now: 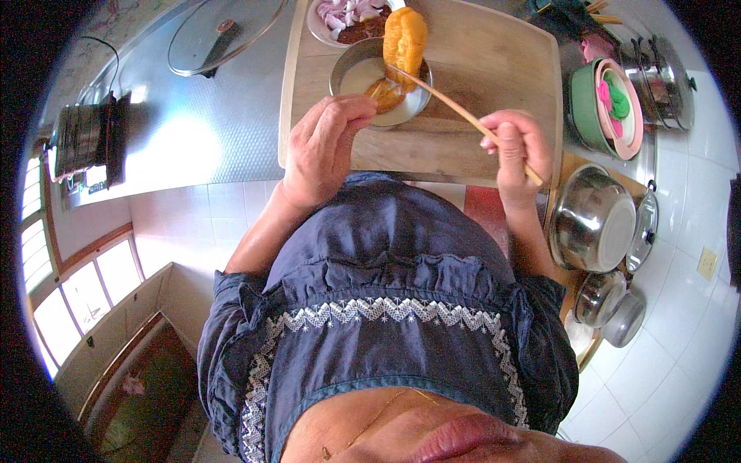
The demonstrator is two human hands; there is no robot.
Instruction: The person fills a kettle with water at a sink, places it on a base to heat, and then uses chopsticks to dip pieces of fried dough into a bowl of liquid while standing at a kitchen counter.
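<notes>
A steel bowl (pixel 341 74) of milky liquid stands on a wooden board (pixel 492 63). One golden-orange food piece (pixel 404 37), with a ridged surface, rises upright above the bowl's far side; what supports it is unclear. Another flat orange piece (pixel 389 99) dips into the liquid. My left hand (pixel 327 130) is at the near left rim, its fingertips pinched on the edge of that flat piece. In my right hand (pixel 515 147) is a slim wooden chopstick (pixel 457 107), slanting left over the bowl so that its tip touches the upright piece.
Behind the bowl sits a white dish (pixel 315 29) of sliced onion and dark red paste. A glass lid (pixel 188 72) lies on the metal counter (pixel 243 133) at left. On the right are a green basin (pixel 583 110), a large steel pot (pixel 590 217) and several smaller vessels.
</notes>
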